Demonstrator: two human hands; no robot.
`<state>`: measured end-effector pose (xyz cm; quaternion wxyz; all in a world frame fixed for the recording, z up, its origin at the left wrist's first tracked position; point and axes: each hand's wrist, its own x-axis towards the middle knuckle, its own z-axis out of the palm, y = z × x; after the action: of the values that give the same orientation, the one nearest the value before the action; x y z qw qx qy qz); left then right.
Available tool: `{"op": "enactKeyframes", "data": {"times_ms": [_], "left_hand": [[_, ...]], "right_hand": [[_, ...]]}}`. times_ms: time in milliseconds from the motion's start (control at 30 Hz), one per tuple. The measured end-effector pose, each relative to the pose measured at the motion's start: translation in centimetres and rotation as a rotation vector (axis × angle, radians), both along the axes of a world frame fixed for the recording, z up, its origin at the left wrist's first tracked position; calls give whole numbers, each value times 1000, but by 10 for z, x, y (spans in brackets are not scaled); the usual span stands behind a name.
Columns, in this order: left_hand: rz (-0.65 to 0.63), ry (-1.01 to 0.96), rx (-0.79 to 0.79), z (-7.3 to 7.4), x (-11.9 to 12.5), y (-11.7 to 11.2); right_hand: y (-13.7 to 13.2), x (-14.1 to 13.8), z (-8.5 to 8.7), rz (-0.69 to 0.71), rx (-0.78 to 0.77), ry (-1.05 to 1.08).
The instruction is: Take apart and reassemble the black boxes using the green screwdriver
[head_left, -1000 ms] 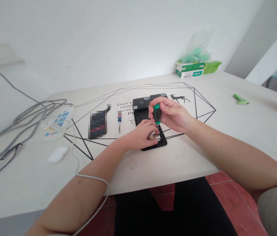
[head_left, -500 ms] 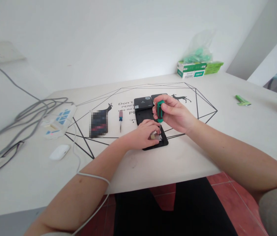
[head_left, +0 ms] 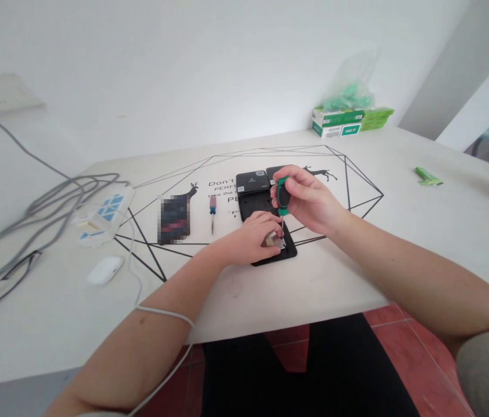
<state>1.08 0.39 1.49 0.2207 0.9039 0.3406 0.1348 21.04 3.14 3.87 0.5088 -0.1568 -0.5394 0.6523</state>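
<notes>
My right hand (head_left: 313,202) is closed round the green and black handle of a screwdriver (head_left: 284,197), which stands nearly upright, tip down. Its tip meets a small silvery metal part (head_left: 274,240) lying in a black plastic casing (head_left: 290,250); the screw head itself is too small to make out. My left hand (head_left: 255,237) rests over the casing, fingers bent round the metal part and pressing it in place. Behind my hands lie a black labelled box-shaped cover (head_left: 252,182) and a second black piece (head_left: 273,171), partly hidden by my right hand.
Left of the casing lie another screwdriver (head_left: 213,211) and a blurred-out dark object (head_left: 175,219). Farther left are a white earbud case (head_left: 105,270), a power strip (head_left: 111,217) and coiled cables (head_left: 48,200). Green-white boxes (head_left: 338,121) stand by the wall; a green packet (head_left: 428,176) lies right.
Both hands stay in place. The screwdriver handle has turned or tilted very slightly in my right hand; otherwise only a small shift of the view shows.
</notes>
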Motion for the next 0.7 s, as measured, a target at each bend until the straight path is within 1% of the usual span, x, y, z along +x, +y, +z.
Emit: {"op": "enactKeyframes", "data": {"times_ms": [167, 367, 567, 700], "left_hand": [[-5, 0, 4, 1, 0, 0], [0, -3, 3, -1, 0, 1], [-2, 5, 13, 0, 0, 0], [4, -2, 4, 2, 1, -1]], "right_hand": [[1, -1, 2, 14, -42, 58], [-3, -2, 5, 76, -66, 41], [-4, -1, 4, 23, -13, 9], [-4, 0, 5, -38, -12, 11]]}}
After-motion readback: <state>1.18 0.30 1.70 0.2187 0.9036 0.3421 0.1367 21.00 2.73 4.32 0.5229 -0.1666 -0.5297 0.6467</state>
